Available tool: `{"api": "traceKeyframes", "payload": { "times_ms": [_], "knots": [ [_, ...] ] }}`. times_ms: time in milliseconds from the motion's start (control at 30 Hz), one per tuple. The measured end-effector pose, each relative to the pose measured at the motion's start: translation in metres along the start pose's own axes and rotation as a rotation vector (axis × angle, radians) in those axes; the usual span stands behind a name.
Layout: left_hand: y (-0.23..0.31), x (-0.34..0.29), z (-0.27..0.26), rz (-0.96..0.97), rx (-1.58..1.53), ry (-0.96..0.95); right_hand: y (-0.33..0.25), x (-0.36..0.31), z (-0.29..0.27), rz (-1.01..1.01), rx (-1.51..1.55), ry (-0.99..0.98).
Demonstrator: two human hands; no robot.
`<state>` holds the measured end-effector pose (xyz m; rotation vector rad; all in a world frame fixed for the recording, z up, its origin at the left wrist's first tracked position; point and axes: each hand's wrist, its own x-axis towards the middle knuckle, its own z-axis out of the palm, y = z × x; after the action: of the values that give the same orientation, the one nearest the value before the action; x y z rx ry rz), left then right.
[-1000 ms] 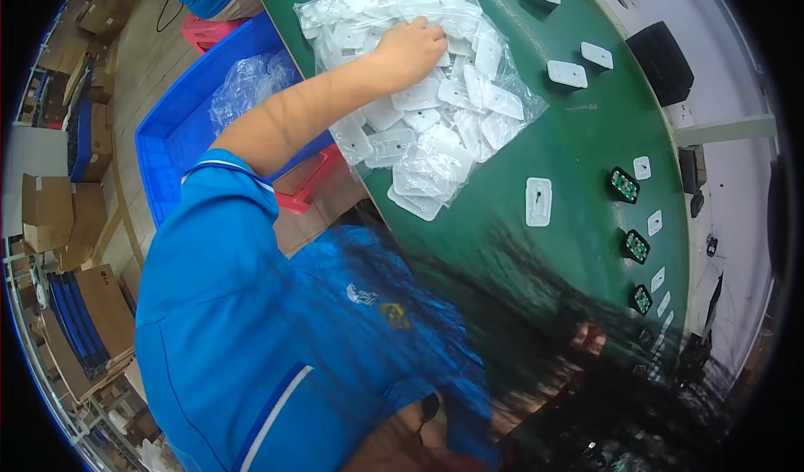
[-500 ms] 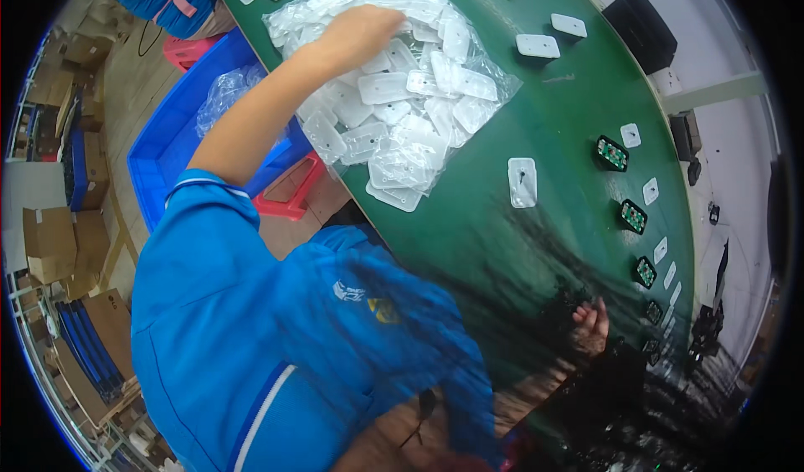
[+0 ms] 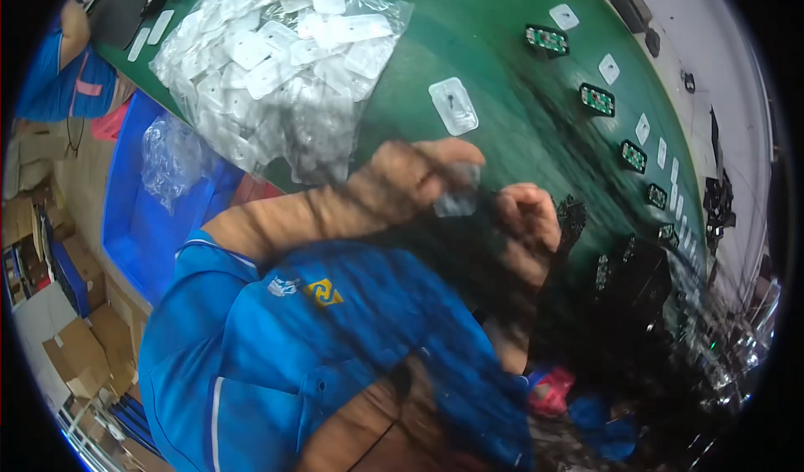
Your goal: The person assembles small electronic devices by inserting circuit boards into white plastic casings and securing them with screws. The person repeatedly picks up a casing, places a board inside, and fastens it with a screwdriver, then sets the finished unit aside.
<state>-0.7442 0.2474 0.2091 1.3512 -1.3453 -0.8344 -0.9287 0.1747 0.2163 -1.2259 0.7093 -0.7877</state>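
In front of my chest, my left hand (image 3: 423,170) pinches a translucent white plastic cover (image 3: 457,197), partly blurred. My right hand (image 3: 529,221) is close by on the right, its fingers curled inward; whether anything sits in them is hidden. Just beyond both hands, a single white rectangular cover (image 3: 453,107) lies on the green table (image 3: 410,95). Farther left, a clear plastic bag (image 3: 293,137) spreads over the table, full of many similar white covers (image 3: 249,51). Dark blurred strands cross the view over my forearms and right hand.
A row of black cases with green circuit boards (image 3: 597,99) runs along the table's right side, with small white pieces (image 3: 609,69) beside them. A blue bin (image 3: 126,221) holding crumpled plastic (image 3: 172,158) stands left of the table. Another person (image 3: 71,74) sits at the far left.
My left hand has come back from the bag to the front of my chest, now with a cover. My right hand has moved up and left toward it. The whole view has shifted.
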Motion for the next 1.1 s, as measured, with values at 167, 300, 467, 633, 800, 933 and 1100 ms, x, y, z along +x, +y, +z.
{"api": "traceKeyframes", "payload": {
  "times_ms": [167,300,467,633,800,933,1100],
  "knots": [
    [-0.005,0.012,0.031,0.283,0.153,-0.033,0.002,-0.011,0.002,0.062,0.016,0.143],
    [-0.007,0.01,0.031,0.234,0.16,-0.08,0.004,-0.014,-0.002,0.04,-0.089,0.131],
    [0.003,0.014,0.024,-0.211,-0.14,-0.295,0.006,-0.003,-0.011,-0.594,-0.819,0.07],
    [0.008,0.027,0.017,-0.439,-0.3,-0.421,0.011,-0.004,-0.011,-0.548,-0.832,0.142],
    [0.006,0.027,0.037,-0.339,-0.322,-0.186,0.034,0.007,0.002,-0.569,-0.53,0.238],
    [0.0,0.013,0.048,-0.2,-0.757,-0.243,0.033,0.007,-0.005,-0.358,-0.415,0.33],
    [-0.005,-0.006,0.048,-0.405,-0.644,-0.253,0.04,0.012,0.0,-0.387,-0.379,0.425]
  ]
}}
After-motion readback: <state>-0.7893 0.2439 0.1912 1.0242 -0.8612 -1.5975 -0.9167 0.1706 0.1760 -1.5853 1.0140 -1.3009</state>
